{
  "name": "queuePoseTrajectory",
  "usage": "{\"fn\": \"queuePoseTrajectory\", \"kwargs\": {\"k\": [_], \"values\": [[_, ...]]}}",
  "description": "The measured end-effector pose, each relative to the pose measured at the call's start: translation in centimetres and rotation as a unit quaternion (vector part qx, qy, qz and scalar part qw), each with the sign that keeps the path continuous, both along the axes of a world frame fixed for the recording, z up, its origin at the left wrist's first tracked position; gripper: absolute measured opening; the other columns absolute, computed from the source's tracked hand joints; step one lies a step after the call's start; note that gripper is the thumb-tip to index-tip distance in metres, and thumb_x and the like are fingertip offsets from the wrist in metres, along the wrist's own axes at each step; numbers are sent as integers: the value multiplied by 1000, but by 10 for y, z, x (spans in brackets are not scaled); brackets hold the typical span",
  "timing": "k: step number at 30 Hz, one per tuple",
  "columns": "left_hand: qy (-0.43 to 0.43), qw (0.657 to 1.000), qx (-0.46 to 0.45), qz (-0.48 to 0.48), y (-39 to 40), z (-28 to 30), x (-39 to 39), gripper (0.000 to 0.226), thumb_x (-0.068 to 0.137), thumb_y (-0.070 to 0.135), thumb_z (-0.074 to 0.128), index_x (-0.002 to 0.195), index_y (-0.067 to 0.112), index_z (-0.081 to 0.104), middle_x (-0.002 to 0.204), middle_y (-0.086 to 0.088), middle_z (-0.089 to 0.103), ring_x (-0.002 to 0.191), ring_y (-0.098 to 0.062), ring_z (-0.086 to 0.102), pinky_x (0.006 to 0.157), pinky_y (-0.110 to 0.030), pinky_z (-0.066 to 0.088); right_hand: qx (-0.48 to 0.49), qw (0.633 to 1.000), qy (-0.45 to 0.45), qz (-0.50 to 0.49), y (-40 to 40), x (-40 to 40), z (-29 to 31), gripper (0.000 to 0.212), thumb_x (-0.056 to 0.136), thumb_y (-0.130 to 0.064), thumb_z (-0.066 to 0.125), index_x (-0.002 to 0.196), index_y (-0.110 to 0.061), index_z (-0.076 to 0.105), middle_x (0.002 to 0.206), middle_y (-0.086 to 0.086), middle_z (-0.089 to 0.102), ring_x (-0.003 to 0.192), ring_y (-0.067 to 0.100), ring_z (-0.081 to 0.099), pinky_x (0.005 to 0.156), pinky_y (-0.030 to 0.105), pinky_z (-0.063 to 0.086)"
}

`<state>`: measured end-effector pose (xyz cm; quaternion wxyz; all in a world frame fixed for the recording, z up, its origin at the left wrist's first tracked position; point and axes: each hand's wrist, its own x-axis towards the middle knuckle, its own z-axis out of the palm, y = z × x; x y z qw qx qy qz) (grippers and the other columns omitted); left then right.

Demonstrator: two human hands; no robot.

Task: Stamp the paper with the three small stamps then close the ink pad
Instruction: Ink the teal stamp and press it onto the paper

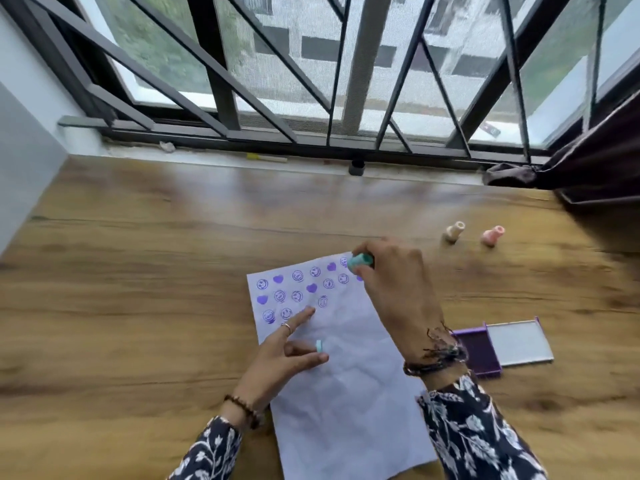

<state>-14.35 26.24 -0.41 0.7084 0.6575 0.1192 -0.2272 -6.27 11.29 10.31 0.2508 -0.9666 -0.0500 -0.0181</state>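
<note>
A white sheet of paper (pixel 349 403) lies on the wooden table (pixel 138 271), its top part covered with several purple smiley and heart prints. My right hand (pixel 394 289) grips a teal stamp (pixel 361 262) over the paper's top right corner. My left hand (pixel 284 355) rests on the paper's left side with fingers spread, a small teal cap (pixel 319 346) pinched between two fingers. A cream stamp (pixel 454 231) and a pink stamp (pixel 493 235) stand upright on the table to the right. The purple ink pad (pixel 479 351) lies open beside my right wrist, its lid (pixel 517 342) folded out.
A barred window with a sill (pixel 277 157) runs along the table's far edge. A dark curtain (pixel 595 161) hangs at the right. A wall (pixel 24 161) bounds the left side.
</note>
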Motion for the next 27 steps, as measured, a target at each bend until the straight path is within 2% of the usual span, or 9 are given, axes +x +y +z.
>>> {"fn": "queuePoseTrajectory", "kwargs": {"k": [6, 9, 13, 15, 16, 18, 20, 22, 27], "values": [[8, 1000, -17, -14, 6, -1, 1, 73, 67, -2, 75, 122, 37, 47, 64, 1, 67, 68, -4, 63, 65, -10, 48, -95, 990, 103, 9, 17, -13, -67, 22, 88, -3, 45, 103, -8, 60, 110, 12, 60, 99, 31, 59, 84, 37, 46], [13, 1000, -20, -17, 9, -2, 2, 73, 66, -1, 76, 121, 38, 48, 72, -7, 67, 70, -6, 64, 67, -11, 49, -104, 990, 96, 7, 17, -14, -81, 20, 87, -1, 46, 100, -8, 59, 106, 11, 59, 95, 32, 60, 81, 37, 48], [7, 1000, -26, -17, 10, -1, 5, 71, 66, -2, 75, 118, 40, 49, 69, -6, 67, 70, -7, 64, 68, -11, 50, -122, 989, 79, 30, 18, -10, -86, 22, 86, 0, 47, 103, -8, 59, 106, 11, 59, 93, 31, 60, 76, 35, 47], [-1, 1000, -22, -12, 9, 0, 4, 68, 66, -2, 75, 115, 39, 51, 70, -6, 67, 69, -5, 64, 66, -10, 50, -39, 993, 109, -2, 10, -6, -82, 20, 81, -1, 56, 98, -8, 65, 102, 11, 64, 90, 28, 61, 77, 32, 45], [-4, 1000, -22, -5, 9, 0, 4, 66, 66, -3, 75, 113, 37, 53, 75, -5, 67, 69, -4, 64, 65, -10, 50, 50, 989, 133, -47, 3, -5, -78, 18, 76, -2, 63, 93, -7, 69, 97, 11, 68, 85, 24, 62, 77, 31, 46], [-10, 999, -30, 16, 10, 1, 3, 56, 65, -6, 74, 107, 29, 60, 94, 1, 67, 70, -1, 65, 63, -11, 51, 279, 931, 163, -169, -14, -9, -66, 16, 71, -2, 73, 86, -7, 72, 88, 13, 72, 74, 16, 60, 75, 30, 53], [-15, 999, -32, 26, 11, 2, 2, 45, 65, -7, 74, 97, 23, 64, 104, 2, 65, 72, -1, 66, 63, -11, 51, 434, 852, 174, -234, -31, -21, -56, 13, 74, -1, 70, 85, -8, 72, 82, 11, 69, 71, 13, 57, 65, 18, 56], [-21, 999, -22, 27, 11, 4, 1, 36, 64, -6, 75, 88, 19, 65, 98, 0, 67, 71, -2, 66, 64, -11, 51, 485, 819, 197, -236, -44, -38, -45, 14, 79, 1, 64, 90, -6, 70, 80, 7, 67, 67, 9, 58, 58, 9, 52], [-43, 998, -28, 36, -3, 21, -2, 26, 66, -6, 73, 74, 18, 69, 76, 4, 69, 68, -4, 66, 66, -12, 53, 510, 807, 240, -176, -62, -74, -16, 20, 81, 4, 61, 88, -12, 71, 71, -3, 75, 64, 5, 66, 61, 10, 54]]}}
